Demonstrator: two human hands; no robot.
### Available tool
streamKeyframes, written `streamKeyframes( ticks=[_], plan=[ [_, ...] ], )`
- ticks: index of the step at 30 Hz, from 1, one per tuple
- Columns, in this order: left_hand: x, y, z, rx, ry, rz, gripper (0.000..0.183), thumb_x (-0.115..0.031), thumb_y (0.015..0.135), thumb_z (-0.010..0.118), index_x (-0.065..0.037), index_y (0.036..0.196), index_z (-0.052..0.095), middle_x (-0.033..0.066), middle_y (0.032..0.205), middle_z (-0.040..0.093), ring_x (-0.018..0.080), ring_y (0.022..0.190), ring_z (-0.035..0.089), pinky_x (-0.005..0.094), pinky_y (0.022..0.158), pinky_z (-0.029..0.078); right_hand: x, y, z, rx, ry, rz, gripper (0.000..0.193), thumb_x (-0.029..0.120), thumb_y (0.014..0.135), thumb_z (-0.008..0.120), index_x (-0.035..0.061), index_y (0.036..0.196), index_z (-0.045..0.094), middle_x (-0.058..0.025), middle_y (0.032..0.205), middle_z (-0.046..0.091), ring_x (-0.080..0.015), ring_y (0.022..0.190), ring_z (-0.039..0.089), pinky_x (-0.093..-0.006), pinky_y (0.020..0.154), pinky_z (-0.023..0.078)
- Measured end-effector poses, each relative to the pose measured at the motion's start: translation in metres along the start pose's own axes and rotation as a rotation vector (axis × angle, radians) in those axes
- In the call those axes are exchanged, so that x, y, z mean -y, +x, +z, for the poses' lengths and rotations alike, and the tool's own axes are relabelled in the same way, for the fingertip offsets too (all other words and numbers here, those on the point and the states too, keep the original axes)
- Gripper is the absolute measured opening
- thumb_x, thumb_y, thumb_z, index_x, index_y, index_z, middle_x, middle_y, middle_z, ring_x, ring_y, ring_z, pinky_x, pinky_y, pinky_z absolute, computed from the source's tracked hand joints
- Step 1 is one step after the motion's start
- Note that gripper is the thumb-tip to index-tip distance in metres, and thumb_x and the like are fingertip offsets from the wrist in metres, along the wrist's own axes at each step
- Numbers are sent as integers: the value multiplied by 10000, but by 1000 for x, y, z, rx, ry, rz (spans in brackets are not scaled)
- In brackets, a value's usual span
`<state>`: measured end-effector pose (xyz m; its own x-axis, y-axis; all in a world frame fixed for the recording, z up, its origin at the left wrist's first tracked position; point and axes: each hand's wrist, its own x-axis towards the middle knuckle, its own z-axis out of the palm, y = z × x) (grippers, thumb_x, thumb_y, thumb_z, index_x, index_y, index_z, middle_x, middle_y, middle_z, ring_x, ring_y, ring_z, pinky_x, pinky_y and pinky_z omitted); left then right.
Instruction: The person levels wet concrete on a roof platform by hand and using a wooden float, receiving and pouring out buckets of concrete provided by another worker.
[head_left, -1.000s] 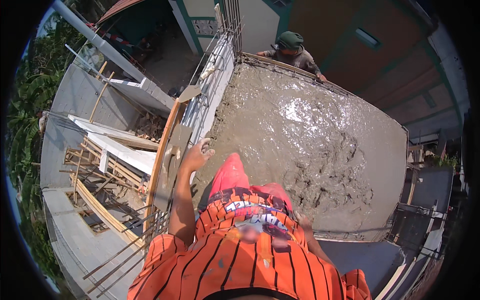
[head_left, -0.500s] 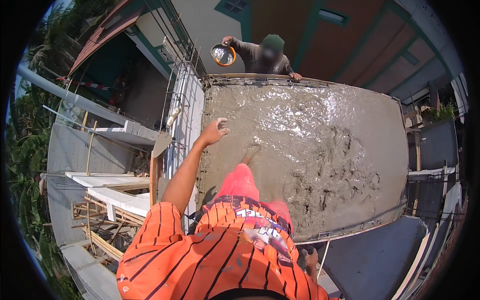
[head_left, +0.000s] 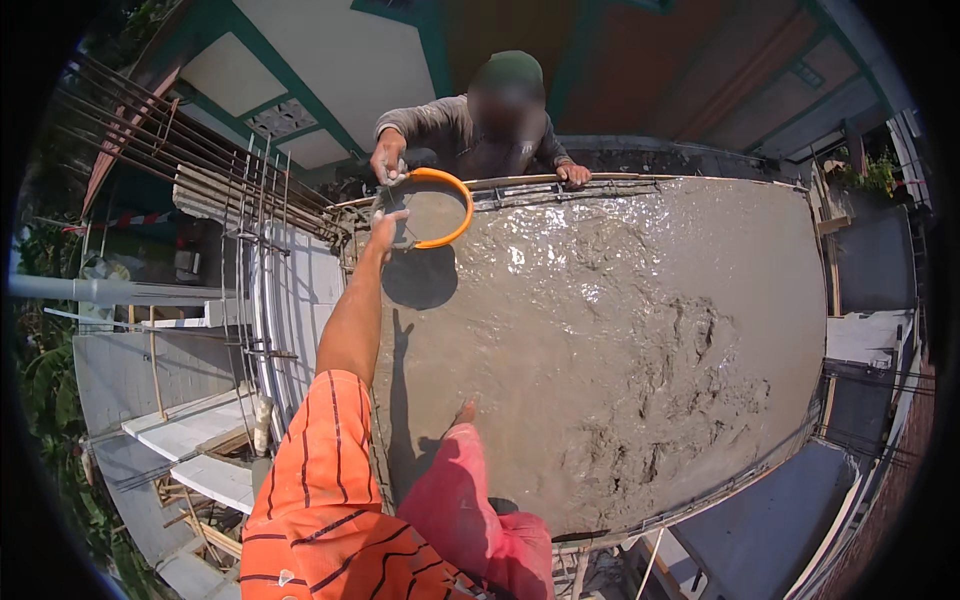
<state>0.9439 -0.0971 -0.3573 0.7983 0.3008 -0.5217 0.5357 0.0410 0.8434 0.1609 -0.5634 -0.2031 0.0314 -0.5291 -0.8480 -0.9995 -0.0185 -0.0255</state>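
My left hand is stretched far forward, thumb and fingers apart, at the left side of a bucket with an orange rim. Whether my fingers touch the bucket is not clear. Across the form edge, a co-worker in a green head covering and grey sleeves holds that same side with one hand. The co-worker's other hand rests on the edge board. Below the bucket lies wet concrete, with my bare foot sunk in it. My right hand is out of view.
Long reinforcing bars jut out at the upper left, beside a pale wall top. A wooden board borders the far side of the concrete. Churned, lumpy concrete lies to the right. Planks and white slabs sit lower down at left.
My left arm has reached forward to the bucket. The co-worker has leaned in and brought the bucket over the concrete. My view has shifted, and my right hand has dropped out of it.
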Motion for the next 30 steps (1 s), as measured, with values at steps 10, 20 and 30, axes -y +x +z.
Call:
streamKeyframes(
  ticks=[10,20,30],
  plan=[
    [64,-70,58,229,-220,-179,319,-143,799,567,-138,1090,437,-77,574,265,51,453,291,216,420,259,-1,-66,63,98,182,113,336,196,786,657,23,1056,557,-85,753,617,-123,611,552,-269,568,442],
    [152,-214,121,551,183,-366,163,-233,830,571,-115,937,540,-88,564,270,37,454,250,210,429,223,118,54,82,-35,355,-243,350,171,788,619,69,1115,547,-76,801,614,-162,701,566,-276,678,459],
    [224,-439,259,1027,693,-228,128,-183,822,599,-67,861,562,-70,681,436,37,628,382,204,561,315,148,244,121,-103,725,-301,367,259,872,524,7,1139,506,-137,1040,591,-219,946,566,-298,812,421]
  ],
)
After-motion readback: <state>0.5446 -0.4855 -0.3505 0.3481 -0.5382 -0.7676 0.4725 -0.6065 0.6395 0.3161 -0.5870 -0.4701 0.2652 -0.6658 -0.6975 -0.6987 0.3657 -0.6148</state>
